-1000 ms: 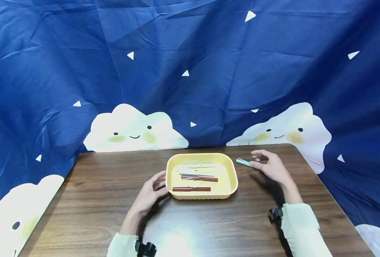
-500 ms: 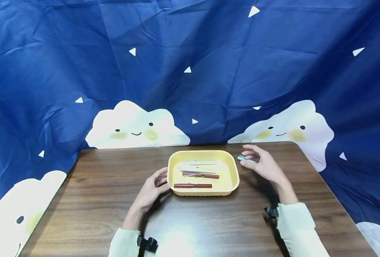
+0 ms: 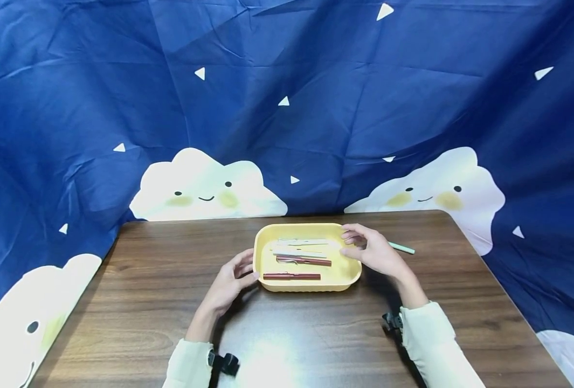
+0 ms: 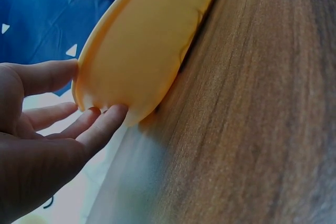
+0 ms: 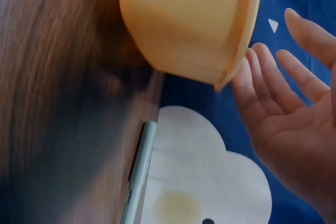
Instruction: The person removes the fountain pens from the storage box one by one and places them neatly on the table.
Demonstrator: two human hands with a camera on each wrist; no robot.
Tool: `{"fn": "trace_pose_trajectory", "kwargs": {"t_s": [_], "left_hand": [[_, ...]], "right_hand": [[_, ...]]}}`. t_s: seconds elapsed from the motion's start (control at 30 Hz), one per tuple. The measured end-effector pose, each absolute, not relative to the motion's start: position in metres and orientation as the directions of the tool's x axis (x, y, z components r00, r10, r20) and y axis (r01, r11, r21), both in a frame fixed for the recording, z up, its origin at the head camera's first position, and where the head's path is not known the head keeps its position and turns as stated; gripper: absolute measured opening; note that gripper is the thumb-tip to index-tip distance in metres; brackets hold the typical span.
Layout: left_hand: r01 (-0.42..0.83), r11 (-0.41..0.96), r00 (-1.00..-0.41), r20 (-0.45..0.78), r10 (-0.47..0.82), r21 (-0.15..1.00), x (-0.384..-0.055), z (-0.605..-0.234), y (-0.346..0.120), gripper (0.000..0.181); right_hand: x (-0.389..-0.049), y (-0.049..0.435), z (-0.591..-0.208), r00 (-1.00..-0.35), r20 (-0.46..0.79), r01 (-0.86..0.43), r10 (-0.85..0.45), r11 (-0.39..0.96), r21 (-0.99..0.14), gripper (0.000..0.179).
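Yellow plastic, or something much like it, catches my eye from the head view: a shallow yellow tray (image 3: 311, 288) with rounded corners sits on the dark wooden table (image 3: 131, 280). Inside it two dark red pens lie lengthwise, the front red pen (image 3: 291, 276) along the near side and the back red pen (image 3: 303, 261) about the middle, with pale pens (image 3: 302, 242) behind them. The left hand (image 3: 228, 284) is at the tray's left end, fingers loosely bent, thumb at the near corner. The right hand (image 3: 379, 254) is over the right rim with its fingers apart — nothing shows in its grasp. A mint pen (image 3: 402, 248) lies on the table just behind that hand, outside the tray. Blue cloth (image 3: 267, 48) printed with smiling clouds (image 3: 209, 210) hangs beyond the table.

From the left wrist, I see the fingertips resting on the tray's end wall and one digit against the rim; the hand is fairly wide, touching rather than clutching.

From the right wrist, the palm faces me with fingers relaxed and thumb well away from them. The fingertips are right at the tray's rim — I cannot tell whether they touch. Below, the mint pen lies near the tray, apart from it.
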State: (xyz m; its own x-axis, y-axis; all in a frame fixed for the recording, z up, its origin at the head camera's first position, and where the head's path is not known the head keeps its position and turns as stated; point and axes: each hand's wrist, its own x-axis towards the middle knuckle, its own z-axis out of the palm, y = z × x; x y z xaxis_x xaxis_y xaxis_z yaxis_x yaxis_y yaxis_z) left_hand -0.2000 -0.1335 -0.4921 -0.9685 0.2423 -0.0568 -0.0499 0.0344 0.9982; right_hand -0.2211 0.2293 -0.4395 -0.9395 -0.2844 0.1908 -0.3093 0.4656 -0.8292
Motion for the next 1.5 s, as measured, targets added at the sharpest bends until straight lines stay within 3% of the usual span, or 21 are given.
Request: {"fn": "trace_pose_trajectory", "kwargs": {"t_s": [0.4, 0.8, 1.0, 1.23, 1.5], "left_hand": [[-0.044, 0.003, -0.962, -0.043, 0.270, 0.999, -0.200, -0.492, -0.134, 0.062], [-0.028, 0.022, -0.966, -0.033, 0.258, 0.999, -0.202, -0.492, -0.133, 0.061], [-0.029, 0.023, -0.968, -0.034, 0.250, 0.999, -0.201, -0.492, -0.134, 0.061], [-0.026, 0.025, -0.966, -0.032, 0.255, 0.999, -0.201, -0.491, -0.134, 0.061], [-0.042, 0.017, -0.964, -0.045, 0.263, 0.999, -0.201, -0.491, -0.135, 0.061]], "right_hand": [[-0.223, 0.203, -0.448, -0.900, 0.102, -0.309, -0.423, 0.454, -0.836, 0.046], [-0.227, 0.178, -0.455, -0.760, -0.078, -0.329, -0.645, 0.485, -0.810, 0.041], [-0.231, 0.170, -0.463, -0.727, -0.081, -0.397, -0.682, 0.515, -0.760, 0.028], [-0.235, 0.165, -0.469, -0.722, -0.121, -0.364, -0.681, 0.523, -0.771, 0.022], [-0.237, 0.163, -0.472, -0.704, -0.144, -0.353, -0.695, 0.519, -0.779, 0.033]]}}
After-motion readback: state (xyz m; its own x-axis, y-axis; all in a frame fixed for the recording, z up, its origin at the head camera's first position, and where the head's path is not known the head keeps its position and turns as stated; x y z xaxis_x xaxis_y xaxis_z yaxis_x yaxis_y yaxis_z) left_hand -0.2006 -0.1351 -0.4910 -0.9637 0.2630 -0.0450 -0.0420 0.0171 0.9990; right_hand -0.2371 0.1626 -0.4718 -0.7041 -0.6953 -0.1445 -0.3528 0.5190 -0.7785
